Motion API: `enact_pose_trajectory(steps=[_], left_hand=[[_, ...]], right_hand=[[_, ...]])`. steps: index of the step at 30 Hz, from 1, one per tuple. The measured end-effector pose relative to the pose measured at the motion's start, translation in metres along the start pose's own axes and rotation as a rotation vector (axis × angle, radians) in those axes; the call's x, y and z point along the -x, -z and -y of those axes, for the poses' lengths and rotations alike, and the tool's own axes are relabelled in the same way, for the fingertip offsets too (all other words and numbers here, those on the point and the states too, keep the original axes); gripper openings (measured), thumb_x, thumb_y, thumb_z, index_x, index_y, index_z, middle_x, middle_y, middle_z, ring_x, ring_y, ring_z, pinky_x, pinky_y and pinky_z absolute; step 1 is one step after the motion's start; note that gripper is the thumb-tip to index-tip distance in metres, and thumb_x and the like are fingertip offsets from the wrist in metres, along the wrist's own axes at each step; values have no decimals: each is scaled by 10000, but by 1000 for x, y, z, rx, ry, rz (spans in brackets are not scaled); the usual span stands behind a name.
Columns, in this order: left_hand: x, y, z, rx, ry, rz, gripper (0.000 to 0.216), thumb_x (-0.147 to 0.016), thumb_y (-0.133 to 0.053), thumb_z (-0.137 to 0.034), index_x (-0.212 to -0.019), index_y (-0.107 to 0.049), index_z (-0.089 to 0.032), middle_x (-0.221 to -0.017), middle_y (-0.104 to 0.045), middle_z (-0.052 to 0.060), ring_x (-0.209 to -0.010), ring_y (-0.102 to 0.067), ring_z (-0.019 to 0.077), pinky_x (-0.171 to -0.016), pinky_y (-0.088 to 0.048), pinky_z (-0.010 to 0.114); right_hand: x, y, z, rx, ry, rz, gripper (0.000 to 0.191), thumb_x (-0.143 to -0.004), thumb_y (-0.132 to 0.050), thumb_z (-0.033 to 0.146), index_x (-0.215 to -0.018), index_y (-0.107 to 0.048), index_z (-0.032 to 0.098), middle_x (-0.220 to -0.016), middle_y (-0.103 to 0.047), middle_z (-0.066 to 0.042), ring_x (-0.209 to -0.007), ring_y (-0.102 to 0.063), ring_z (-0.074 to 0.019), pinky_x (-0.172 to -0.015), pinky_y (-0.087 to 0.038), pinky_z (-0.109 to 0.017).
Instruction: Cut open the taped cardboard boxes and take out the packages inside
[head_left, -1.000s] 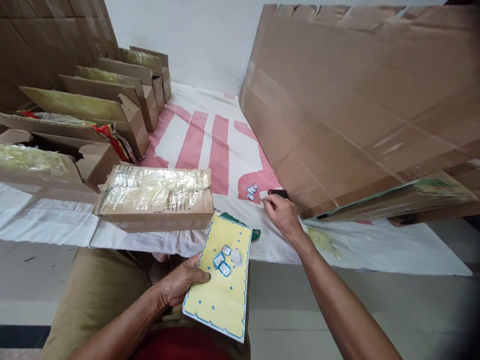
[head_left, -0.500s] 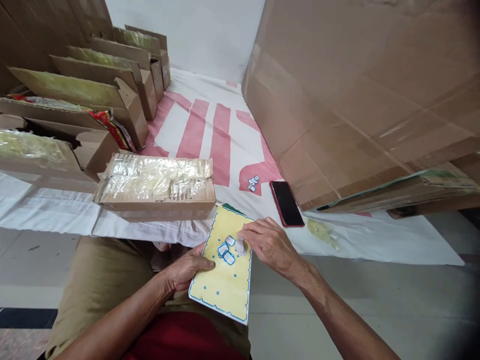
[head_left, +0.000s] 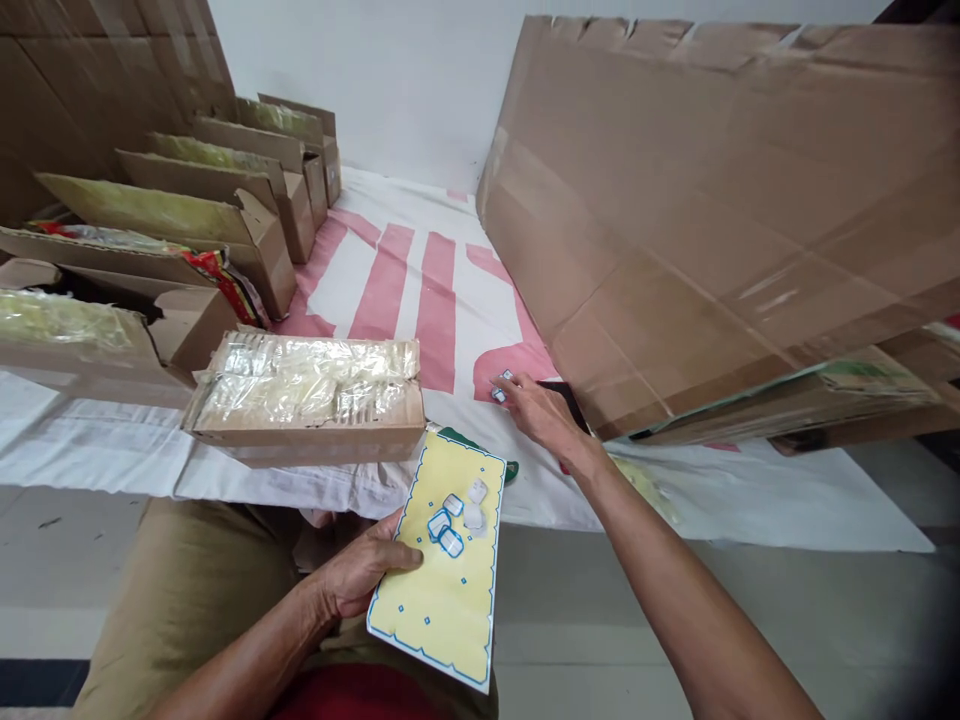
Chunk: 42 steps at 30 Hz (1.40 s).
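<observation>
A seated person's left hand pinches the edge of a yellow card, thumb on top, over the lap; 5 small tiles lie on it. The right hand reaches to loose tiles on the cloth, fingers extended onto them; whether it grips any cannot be told. Nearby, an open carton holds clear plastic packets. More cartons stand behind, some holding yellowish packets.

The right hand has been moved off the yellow blue-bordered card and out to the small white blue-edged stickers on the white and pink cloth, covering most of the black phone. One more sticker is now seen on the card.
</observation>
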<state>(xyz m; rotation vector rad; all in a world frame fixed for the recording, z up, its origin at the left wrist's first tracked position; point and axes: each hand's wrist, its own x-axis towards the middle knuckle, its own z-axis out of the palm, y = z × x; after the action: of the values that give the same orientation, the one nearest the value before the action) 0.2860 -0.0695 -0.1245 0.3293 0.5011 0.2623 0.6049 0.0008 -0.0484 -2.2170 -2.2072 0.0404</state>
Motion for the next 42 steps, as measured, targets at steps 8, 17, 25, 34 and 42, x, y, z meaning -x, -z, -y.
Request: enact_pose_trajectory(steps=[8,17,25,34,42], left_hand=[[-4,2,0,6,-14,-13,666,-640,-846,-129,-1284,-673,-138,-1167,-776,191,-965,-782,325,-844,-618,389],[-3,0,-3,1,-25,-29,654,-627,-860,-131,-1252,-668,-140,-1075,-798,167,-896,-788,301,-795,-625,372],[-2,-5,-3,-28,-32,-25,705,-645,-849,-133,-1317,-635,-123,-1017,-803,156,-830,-786,292,-721,-613,340],[-5,-5,-2,-38,-26,-18,775,-634,-854,-153,-1368,-607,-125,-1039,-799,166,-861,-783,311,-731,-606,357],[-6,-8,-6,-41,-38,-34,710,-625,-857,-153,-1300,-639,-120,-1009,-802,149,-815,-780,284,-730,-606,347]], right_hand=[[-26,-8,-13,-107,-10,34,210,-889,-573,138,-980,-755,189,-1104,-705,-109,-865,-650,-200,-673,-404,-276],[14,22,-1,-443,-16,17,175,-898,-502,233,-862,-671,202,-768,-730,-12,-677,-654,-156,-627,-475,-256],[55,38,71,-433,262,262,185,-893,-597,192,-905,-770,255,-891,-798,4,-805,-714,-179,-701,-450,-274],[60,41,76,-305,207,291,106,-871,-653,169,-895,-722,246,-732,-740,37,-628,-626,-144,-601,-368,-266],[59,50,73,-472,218,251,157,-894,-570,197,-814,-702,225,-715,-710,28,-619,-589,-123,-613,-377,-256]])
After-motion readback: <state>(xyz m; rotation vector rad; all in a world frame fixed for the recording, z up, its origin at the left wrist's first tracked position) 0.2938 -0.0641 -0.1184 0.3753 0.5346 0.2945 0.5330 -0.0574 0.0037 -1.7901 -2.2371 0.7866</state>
